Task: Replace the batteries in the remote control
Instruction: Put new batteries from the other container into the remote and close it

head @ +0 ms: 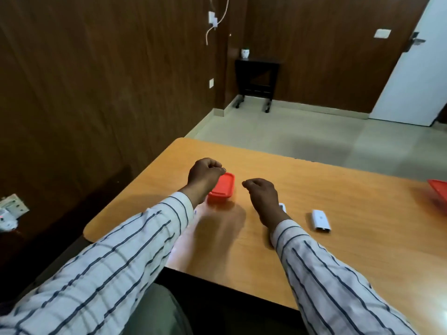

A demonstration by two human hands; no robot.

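Observation:
A small red plastic box [223, 187] sits on the wooden table [338, 213]. My left hand [204, 174] hovers over its left end with the fingers curled in; whether it holds anything is hidden. My right hand [262, 193] hangs to the right of the box, fingers also curled, nothing visible in it. A white remote part [320, 220] lies flat to the right of my right wrist. Another white piece [282, 207] peeks out from behind that wrist, mostly hidden.
A second red container [439, 193] is cut off by the right edge of the view. The table's left edge runs close to a dark wood-panelled wall. A small dark side table [256, 81] stands across the floor.

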